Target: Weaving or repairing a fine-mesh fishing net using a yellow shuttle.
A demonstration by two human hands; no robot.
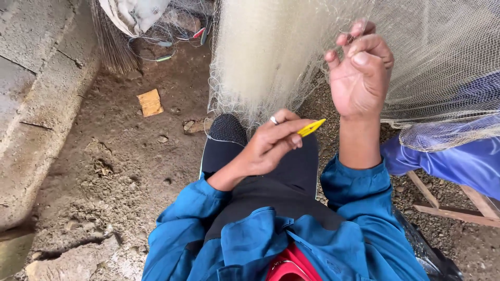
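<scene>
Our right hand point(359, 73) pinches the fishing net point(291, 47) taut, fingers closed on mesh; our left hand point(271, 143) grips the yellow netting needle point(311, 127) close by.

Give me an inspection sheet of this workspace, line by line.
Surface: bare dirt floor, lumpy, with small stones.
Job's things: pale net hanging; yellow tool.
Clutter: cardboard scrap; broom; cloth bundle.
Grippers: left hand pinches the yellow tool; right hand grips the net.
Cables: thin cords near the broom.
Surroundings: concrete wall; wooden frame; blue cloth under the net.
</scene>
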